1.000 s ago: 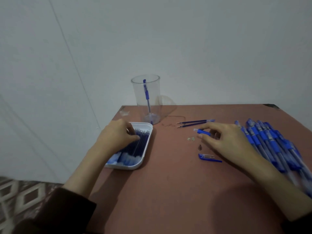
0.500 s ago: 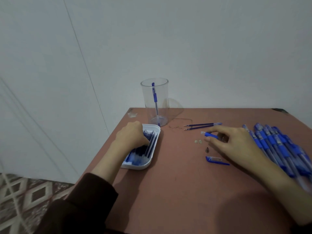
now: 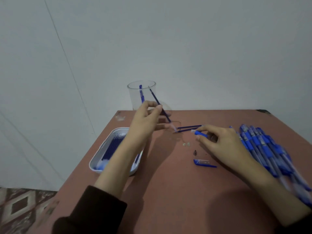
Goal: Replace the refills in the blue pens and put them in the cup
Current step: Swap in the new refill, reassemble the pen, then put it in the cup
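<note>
Refill (image 3: 159,105) now lifted from tray (image 3: 99,157)

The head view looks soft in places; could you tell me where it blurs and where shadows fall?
In the head view, the pile of blue pens smears toward the lower right edge; the left hand and its refill stay fairly sharp. Lighting is dim and even, no glare; soft shadows lie on the table under both forearms. The wall line bows, a wide-angle effect.

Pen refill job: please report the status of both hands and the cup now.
Left hand fingers pinch one refill, lifted off table. Right hand holds pen barrel. One pen in cup. Nothing blocks the way.
</note>
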A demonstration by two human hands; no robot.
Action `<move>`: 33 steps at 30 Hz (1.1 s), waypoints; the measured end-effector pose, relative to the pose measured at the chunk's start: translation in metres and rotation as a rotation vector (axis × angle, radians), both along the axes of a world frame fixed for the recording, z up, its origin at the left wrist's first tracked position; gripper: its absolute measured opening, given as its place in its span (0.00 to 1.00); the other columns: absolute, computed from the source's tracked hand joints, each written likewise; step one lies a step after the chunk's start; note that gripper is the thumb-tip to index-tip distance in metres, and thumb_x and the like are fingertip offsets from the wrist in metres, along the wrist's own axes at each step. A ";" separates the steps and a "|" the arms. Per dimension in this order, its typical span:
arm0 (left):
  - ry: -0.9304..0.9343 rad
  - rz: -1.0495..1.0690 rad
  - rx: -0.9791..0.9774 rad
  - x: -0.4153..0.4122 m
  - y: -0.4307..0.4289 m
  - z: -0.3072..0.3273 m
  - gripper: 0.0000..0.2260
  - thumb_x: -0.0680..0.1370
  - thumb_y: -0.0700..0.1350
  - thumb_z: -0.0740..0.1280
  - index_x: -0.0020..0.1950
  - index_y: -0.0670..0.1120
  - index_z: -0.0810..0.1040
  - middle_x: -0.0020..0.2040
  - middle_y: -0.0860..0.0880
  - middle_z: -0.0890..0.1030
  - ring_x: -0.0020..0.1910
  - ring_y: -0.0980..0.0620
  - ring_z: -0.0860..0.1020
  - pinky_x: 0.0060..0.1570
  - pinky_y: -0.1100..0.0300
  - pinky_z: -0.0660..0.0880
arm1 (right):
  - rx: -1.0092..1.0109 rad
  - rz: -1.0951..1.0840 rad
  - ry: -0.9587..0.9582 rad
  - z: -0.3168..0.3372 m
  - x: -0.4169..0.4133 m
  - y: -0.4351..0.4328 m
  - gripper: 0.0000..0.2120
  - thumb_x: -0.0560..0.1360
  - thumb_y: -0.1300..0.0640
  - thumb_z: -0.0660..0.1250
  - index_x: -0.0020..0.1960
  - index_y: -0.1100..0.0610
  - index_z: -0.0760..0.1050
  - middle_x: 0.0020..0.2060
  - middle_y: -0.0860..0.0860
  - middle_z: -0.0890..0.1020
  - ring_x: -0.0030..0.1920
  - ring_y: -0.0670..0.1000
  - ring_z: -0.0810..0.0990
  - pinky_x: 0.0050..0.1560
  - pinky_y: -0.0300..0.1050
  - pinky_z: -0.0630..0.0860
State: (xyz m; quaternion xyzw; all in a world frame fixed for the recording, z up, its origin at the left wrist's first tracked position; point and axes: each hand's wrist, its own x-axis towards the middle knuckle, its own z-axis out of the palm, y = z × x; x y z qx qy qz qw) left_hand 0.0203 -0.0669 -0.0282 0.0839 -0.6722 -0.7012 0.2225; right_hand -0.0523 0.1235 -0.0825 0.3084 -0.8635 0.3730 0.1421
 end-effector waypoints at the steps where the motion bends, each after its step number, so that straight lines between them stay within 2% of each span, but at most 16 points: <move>1: 0.028 -0.013 0.115 -0.006 0.010 -0.005 0.03 0.82 0.39 0.57 0.52 0.40 0.68 0.41 0.42 0.80 0.32 0.48 0.81 0.32 0.61 0.79 | -0.014 -0.013 0.008 0.001 0.000 0.000 0.04 0.72 0.52 0.69 0.47 0.47 0.81 0.27 0.42 0.76 0.33 0.43 0.75 0.36 0.38 0.71; 5: 0.108 -0.011 0.391 -0.030 0.032 -0.022 0.02 0.81 0.36 0.57 0.53 0.41 0.66 0.39 0.41 0.82 0.35 0.49 0.83 0.38 0.60 0.81 | -0.059 -0.067 0.023 0.005 -0.004 0.003 0.05 0.73 0.54 0.69 0.48 0.51 0.82 0.28 0.38 0.75 0.32 0.40 0.74 0.36 0.40 0.70; 7: 0.152 0.001 0.431 -0.037 0.037 -0.030 0.05 0.80 0.34 0.59 0.53 0.41 0.66 0.39 0.42 0.82 0.38 0.50 0.83 0.42 0.59 0.81 | -0.062 -0.094 0.031 0.005 -0.007 0.005 0.06 0.72 0.55 0.69 0.49 0.50 0.81 0.29 0.37 0.75 0.33 0.39 0.74 0.37 0.41 0.70; 12: 0.178 -0.023 0.548 -0.040 0.041 -0.045 0.10 0.78 0.31 0.62 0.57 0.38 0.68 0.41 0.42 0.82 0.42 0.48 0.82 0.44 0.60 0.81 | -0.044 -0.097 0.024 0.008 -0.008 0.005 0.07 0.71 0.52 0.68 0.48 0.49 0.81 0.33 0.39 0.78 0.36 0.42 0.76 0.39 0.44 0.74; 14: 0.184 -0.030 0.565 -0.041 0.040 -0.048 0.11 0.78 0.31 0.62 0.59 0.38 0.68 0.42 0.41 0.81 0.45 0.46 0.81 0.45 0.59 0.81 | -0.040 -0.079 0.019 0.009 -0.006 0.006 0.08 0.71 0.51 0.67 0.49 0.48 0.81 0.34 0.40 0.79 0.37 0.42 0.77 0.40 0.42 0.74; 18: 0.191 -0.044 0.557 -0.038 0.042 -0.048 0.11 0.78 0.31 0.61 0.58 0.39 0.67 0.40 0.42 0.82 0.40 0.50 0.83 0.43 0.61 0.80 | -0.025 -0.051 0.040 0.011 -0.003 0.006 0.06 0.72 0.53 0.67 0.48 0.47 0.81 0.33 0.36 0.77 0.38 0.38 0.76 0.36 0.29 0.66; 21: 0.195 -0.048 0.554 -0.038 0.042 -0.049 0.12 0.78 0.31 0.62 0.60 0.39 0.67 0.39 0.43 0.83 0.40 0.51 0.83 0.42 0.62 0.80 | -0.013 -0.046 0.025 0.012 -0.002 0.006 0.07 0.73 0.52 0.67 0.49 0.47 0.80 0.35 0.36 0.78 0.40 0.38 0.76 0.37 0.29 0.68; 27: 0.179 -0.052 0.552 -0.037 0.040 -0.049 0.12 0.78 0.31 0.62 0.60 0.38 0.67 0.38 0.45 0.83 0.40 0.50 0.84 0.41 0.62 0.80 | 0.004 -0.056 0.012 0.015 0.000 0.005 0.09 0.73 0.52 0.69 0.52 0.49 0.81 0.36 0.39 0.78 0.38 0.41 0.76 0.41 0.39 0.74; 33: 0.176 -0.039 0.495 -0.038 0.039 -0.051 0.13 0.78 0.32 0.62 0.62 0.38 0.67 0.36 0.46 0.84 0.42 0.49 0.84 0.43 0.61 0.80 | 0.012 -0.054 0.026 0.015 0.001 0.007 0.08 0.73 0.53 0.70 0.51 0.49 0.81 0.36 0.38 0.78 0.37 0.41 0.75 0.39 0.36 0.72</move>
